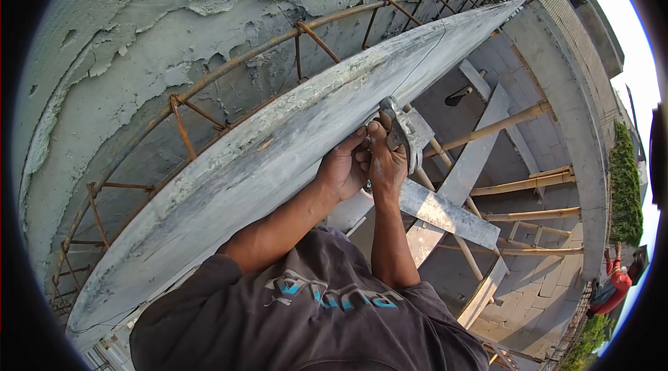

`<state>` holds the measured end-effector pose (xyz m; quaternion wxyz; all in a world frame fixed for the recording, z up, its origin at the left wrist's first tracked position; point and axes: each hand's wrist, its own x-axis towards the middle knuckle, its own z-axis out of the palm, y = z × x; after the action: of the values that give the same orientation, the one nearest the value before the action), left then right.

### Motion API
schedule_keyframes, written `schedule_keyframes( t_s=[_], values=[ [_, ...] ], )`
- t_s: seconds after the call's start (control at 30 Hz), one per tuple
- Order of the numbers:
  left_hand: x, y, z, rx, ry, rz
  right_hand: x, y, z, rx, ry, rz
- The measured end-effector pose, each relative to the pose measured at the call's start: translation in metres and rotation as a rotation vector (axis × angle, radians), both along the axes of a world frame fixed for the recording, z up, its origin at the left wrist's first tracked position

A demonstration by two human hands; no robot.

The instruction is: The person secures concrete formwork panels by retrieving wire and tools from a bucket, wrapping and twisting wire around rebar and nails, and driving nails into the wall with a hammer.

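Observation:
My right hand (390,167) is closed at the middle of the view, with the metal head of a claw hammer (405,136) beside its fingers; the hammer's handle is mostly hidden. Touching it on the left, my left hand (339,168) has its fingers bent together in a pinch. Whatever lies between those fingertips is too small or hidden to make out. Both hands are close against the long grey formwork board (306,117). A thin wire (426,58) runs down the board toward my fingers.
A rusty rebar cage (202,86) lies between the board and a rough concrete wall (139,58). Below right are planks (480,141) and bamboo poles (501,127) over a deep drop. Another person in red (616,284) is at the far right.

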<state>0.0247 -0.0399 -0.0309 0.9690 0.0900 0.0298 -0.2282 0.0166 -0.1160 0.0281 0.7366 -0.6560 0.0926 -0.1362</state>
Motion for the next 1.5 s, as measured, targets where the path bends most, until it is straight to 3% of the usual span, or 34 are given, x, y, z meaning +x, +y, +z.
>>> schedule_keyframes(
  t_s=[0.1, 0.23, 0.43, 0.6, 0.8, 0.9, 1.1, 1.3, 1.5],
  values=[
    [0.000, -0.004, 0.001, 0.053, 0.020, 0.054, 0.000, 0.002, 0.016, -0.368, -0.161, -0.033],
    [-0.001, 0.000, 0.000, 0.037, 0.021, 0.013, 0.015, -0.010, -0.016, -0.332, -0.062, -0.008],
    [-0.002, 0.001, 0.008, 0.016, 0.039, -0.013, 0.016, -0.012, 0.005, -0.256, 0.031, 0.053],
    [-0.001, 0.002, 0.008, 0.016, 0.048, -0.020, 0.003, -0.002, 0.050, -0.284, 0.279, 0.029],
    [-0.001, 0.002, 0.005, 0.038, 0.045, 0.008, 0.011, -0.010, 0.000, -0.296, -0.021, -0.015],
    [0.000, 0.000, 0.003, 0.044, -0.008, 0.025, 0.003, -0.003, 0.006, -0.448, -0.212, -0.072],
    [0.002, -0.003, -0.004, -0.011, -0.009, 0.022, 0.001, 0.001, 0.004, -0.588, -0.296, -0.137],
    [0.004, -0.003, -0.015, -0.047, -0.011, -0.002, -0.006, 0.007, 0.015, -0.401, -0.097, -0.111],
    [-0.005, 0.001, 0.024, 0.039, 0.039, 0.039, -0.007, 0.005, 0.015, -0.160, -0.026, -0.059]
  ],
)
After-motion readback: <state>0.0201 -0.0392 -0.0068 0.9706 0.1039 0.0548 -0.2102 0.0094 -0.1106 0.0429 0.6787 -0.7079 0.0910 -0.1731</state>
